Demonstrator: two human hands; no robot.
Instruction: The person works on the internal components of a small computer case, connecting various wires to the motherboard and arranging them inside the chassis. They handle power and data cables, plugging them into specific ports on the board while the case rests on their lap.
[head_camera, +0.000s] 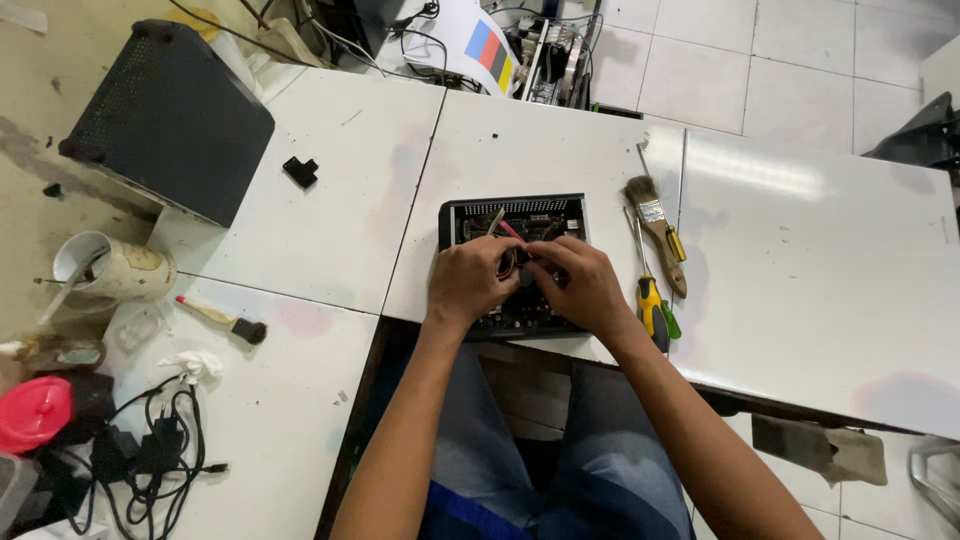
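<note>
A small open black electronics case lies on the white table in front of me, its circuit board and wires exposed. Both hands reach inside it. My left hand has its fingers curled around a dark part in the middle of the case. My right hand pinches something small next to it, close to a red wire; what it holds is hidden by the fingers. The two hands touch over the board.
A paintbrush and yellow-handled screwdrivers lie just right of the case. A black mesh box stands at the far left, with a small black bracket, a small brush, a cup and tangled cables around it.
</note>
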